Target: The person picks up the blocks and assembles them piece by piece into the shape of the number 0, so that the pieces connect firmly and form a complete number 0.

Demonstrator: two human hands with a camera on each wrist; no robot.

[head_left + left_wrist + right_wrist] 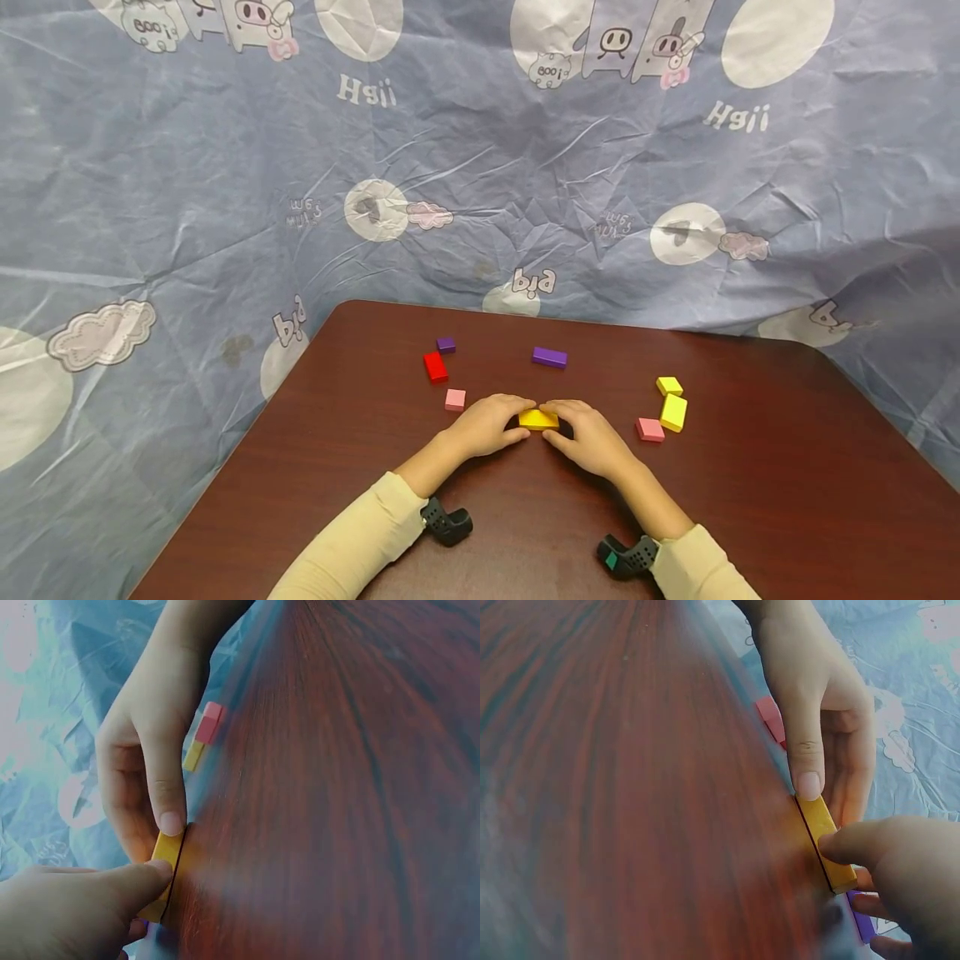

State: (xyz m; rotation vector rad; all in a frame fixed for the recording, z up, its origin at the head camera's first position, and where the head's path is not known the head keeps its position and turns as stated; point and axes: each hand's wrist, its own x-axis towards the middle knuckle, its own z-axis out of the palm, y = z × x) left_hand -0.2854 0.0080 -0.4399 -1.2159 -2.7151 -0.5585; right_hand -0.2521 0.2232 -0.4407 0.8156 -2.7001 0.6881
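A yellow-orange rectangular block (538,419) lies crosswise between both hands at the table's middle. My left hand (491,425) pinches its left end, thumb on the near side and fingers beyond. At the right end my right hand (588,435) holds it the same way. In the left wrist view the left thumb (142,885) presses the near face of the block (171,844). From the right wrist, the block (821,832) appears at or very near the tabletop, a thin dark line along its lower edge. The far fingers are partly hidden.
Left of the hands are a pink block (455,400), a red block (435,367) and a small purple block (446,345). A longer purple block (550,357) lies beyond them. To the right sit another pink block (650,430) and two yellow blocks (673,412). A patterned cloth (465,150) hangs behind the table.
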